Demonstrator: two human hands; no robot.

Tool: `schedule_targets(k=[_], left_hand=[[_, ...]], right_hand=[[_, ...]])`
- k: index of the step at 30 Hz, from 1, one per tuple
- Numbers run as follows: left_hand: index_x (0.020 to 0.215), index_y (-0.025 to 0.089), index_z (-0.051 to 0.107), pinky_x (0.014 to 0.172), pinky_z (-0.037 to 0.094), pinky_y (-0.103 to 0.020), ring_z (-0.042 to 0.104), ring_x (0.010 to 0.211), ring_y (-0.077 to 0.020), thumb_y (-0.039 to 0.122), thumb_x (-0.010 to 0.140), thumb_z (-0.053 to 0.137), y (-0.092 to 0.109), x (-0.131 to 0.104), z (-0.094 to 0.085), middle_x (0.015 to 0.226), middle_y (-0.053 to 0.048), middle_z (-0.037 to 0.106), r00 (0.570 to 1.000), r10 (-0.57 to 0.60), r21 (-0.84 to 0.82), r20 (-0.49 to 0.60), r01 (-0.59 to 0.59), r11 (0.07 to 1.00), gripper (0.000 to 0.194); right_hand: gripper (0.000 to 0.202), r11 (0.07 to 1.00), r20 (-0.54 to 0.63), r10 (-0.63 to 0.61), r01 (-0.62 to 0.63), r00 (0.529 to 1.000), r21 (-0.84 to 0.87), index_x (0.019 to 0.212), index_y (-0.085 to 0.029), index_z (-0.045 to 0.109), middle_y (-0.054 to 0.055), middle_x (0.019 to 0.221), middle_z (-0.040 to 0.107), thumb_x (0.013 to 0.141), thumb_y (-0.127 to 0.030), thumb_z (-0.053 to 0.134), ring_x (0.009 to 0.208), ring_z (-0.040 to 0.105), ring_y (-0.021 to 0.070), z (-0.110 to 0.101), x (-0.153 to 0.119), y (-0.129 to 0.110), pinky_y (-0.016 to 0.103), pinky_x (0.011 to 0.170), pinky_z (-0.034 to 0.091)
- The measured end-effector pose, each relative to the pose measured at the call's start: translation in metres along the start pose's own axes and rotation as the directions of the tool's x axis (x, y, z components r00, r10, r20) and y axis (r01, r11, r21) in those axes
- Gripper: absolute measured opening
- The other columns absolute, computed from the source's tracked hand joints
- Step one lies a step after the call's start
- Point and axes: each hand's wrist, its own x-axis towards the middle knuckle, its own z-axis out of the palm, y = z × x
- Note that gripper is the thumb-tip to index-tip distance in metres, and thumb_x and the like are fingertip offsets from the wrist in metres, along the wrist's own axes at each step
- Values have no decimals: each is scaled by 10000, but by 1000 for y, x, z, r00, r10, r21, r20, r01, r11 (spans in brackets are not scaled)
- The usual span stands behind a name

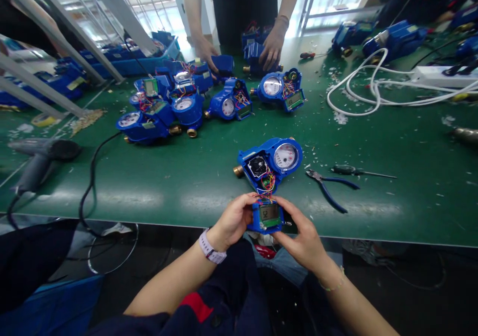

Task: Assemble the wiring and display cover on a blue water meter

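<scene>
Between my two hands is a blue meter cover with a small display and green circuit board (269, 215), held at the table's front edge. My left hand (236, 220) grips its left side, and my right hand (301, 234) grips its right side with thumb and fingers. Thin coloured wires (267, 182) run from the cover into the open housing of a blue water meter (257, 152). That meter lies just beyond my hands, its round white dial on the right and a brass fitting on the left. The fingers' undersides are partly hidden.
Cutting pliers (330, 184) and a screwdriver (358, 171) lie to the right. Several other blue meters (184, 108) stand farther back, near a co-worker's hands (272, 47). A heat gun (39, 159) rests at left; a white cable (373, 97) coils at right.
</scene>
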Motion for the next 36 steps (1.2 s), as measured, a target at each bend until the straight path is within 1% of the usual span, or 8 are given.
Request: schedule_targets(k=[6, 10, 12, 15, 17, 19, 26, 36], left_hand=[[898, 137, 646, 667, 489, -261, 596, 654, -131, 385, 705, 706, -6, -6, 4, 779, -28, 669, 985, 35, 57, 170, -46, 997, 320], [812, 149, 595, 657, 475, -262, 567, 640, -126, 372, 810, 614, 0, -10, 11, 713, -17, 619, 921, 266, 354, 286, -359, 863, 223], [806, 159, 595, 657, 460, -258, 553, 665, -125, 267, 821, 595, 4, -10, 14, 731, -12, 609, 821, 484, 569, 302, -563, 599, 109], [875, 172, 626, 728, 479, -290, 584, 788, -156, 192, 818, 606, 11, -8, 17, 833, -34, 634, 574, 706, 687, 414, -706, 172, 63], [1031, 184, 627, 823, 497, -336, 600, 927, -188, 205, 824, 622, 15, -5, 18, 980, -67, 645, 457, 747, 669, 482, -743, 23, 207], [1171, 199, 592, 936, 479, -393, 577, 1088, -222, 205, 823, 618, 20, -3, 19, 1175, -107, 608, 411, 729, 657, 547, -750, -70, 349], [954, 205, 685, 986, 433, -415, 571, 1161, -240, 203, 830, 633, 37, 0, 24, 1303, -97, 597, 457, 532, 655, 712, -705, -271, 134], [847, 184, 647, 996, 444, -395, 572, 1176, -227, 207, 848, 654, 59, 0, 22, 1278, -102, 608, 520, 392, 610, 759, -779, -147, 24]], right_hand=[[573, 905, 149, 234, -271, 961, 326, 1352, -332, 480, 45, 1294, 592, 833, -292, 717, 1155, 586, 208, -14, 2, 2, 351, 988, 487], [563, 710, 296, 276, -402, 914, 579, 1302, -311, 534, 53, 1247, 625, 790, -336, 766, 1126, 607, 208, -30, 10, 7, 300, 918, 516], [590, 634, 337, 270, -430, 902, 643, 1292, -301, 552, 62, 1249, 624, 756, -357, 794, 1130, 607, 226, -35, 12, 11, 296, 890, 527], [627, 552, 388, 271, -473, 881, 687, 1317, -286, 539, 81, 1233, 630, 749, -353, 797, 1129, 608, 252, -38, 12, 19, 339, 920, 516], [632, 533, 398, 271, -481, 877, 696, 1318, -284, 540, 84, 1246, 623, 745, -343, 799, 1139, 603, 255, -39, 11, 23, 363, 974, 485], [635, 523, 400, 264, -479, 878, 705, 1315, -293, 546, 81, 1274, 608, 738, -342, 805, 1145, 599, 253, -39, 11, 24, 375, 1006, 462], [651, 474, 413, 277, -497, 868, 727, 1302, -276, 558, 91, 1275, 604, 711, -349, 822, 1160, 588, 274, -39, 11, 23, 445, 1068, 404], [675, 439, 410, 328, -522, 851, 732, 1268, -238, 567, 109, 1223, 619, 673, -450, 805, 1086, 614, 289, -38, 11, 25, 497, 1041, 417]])
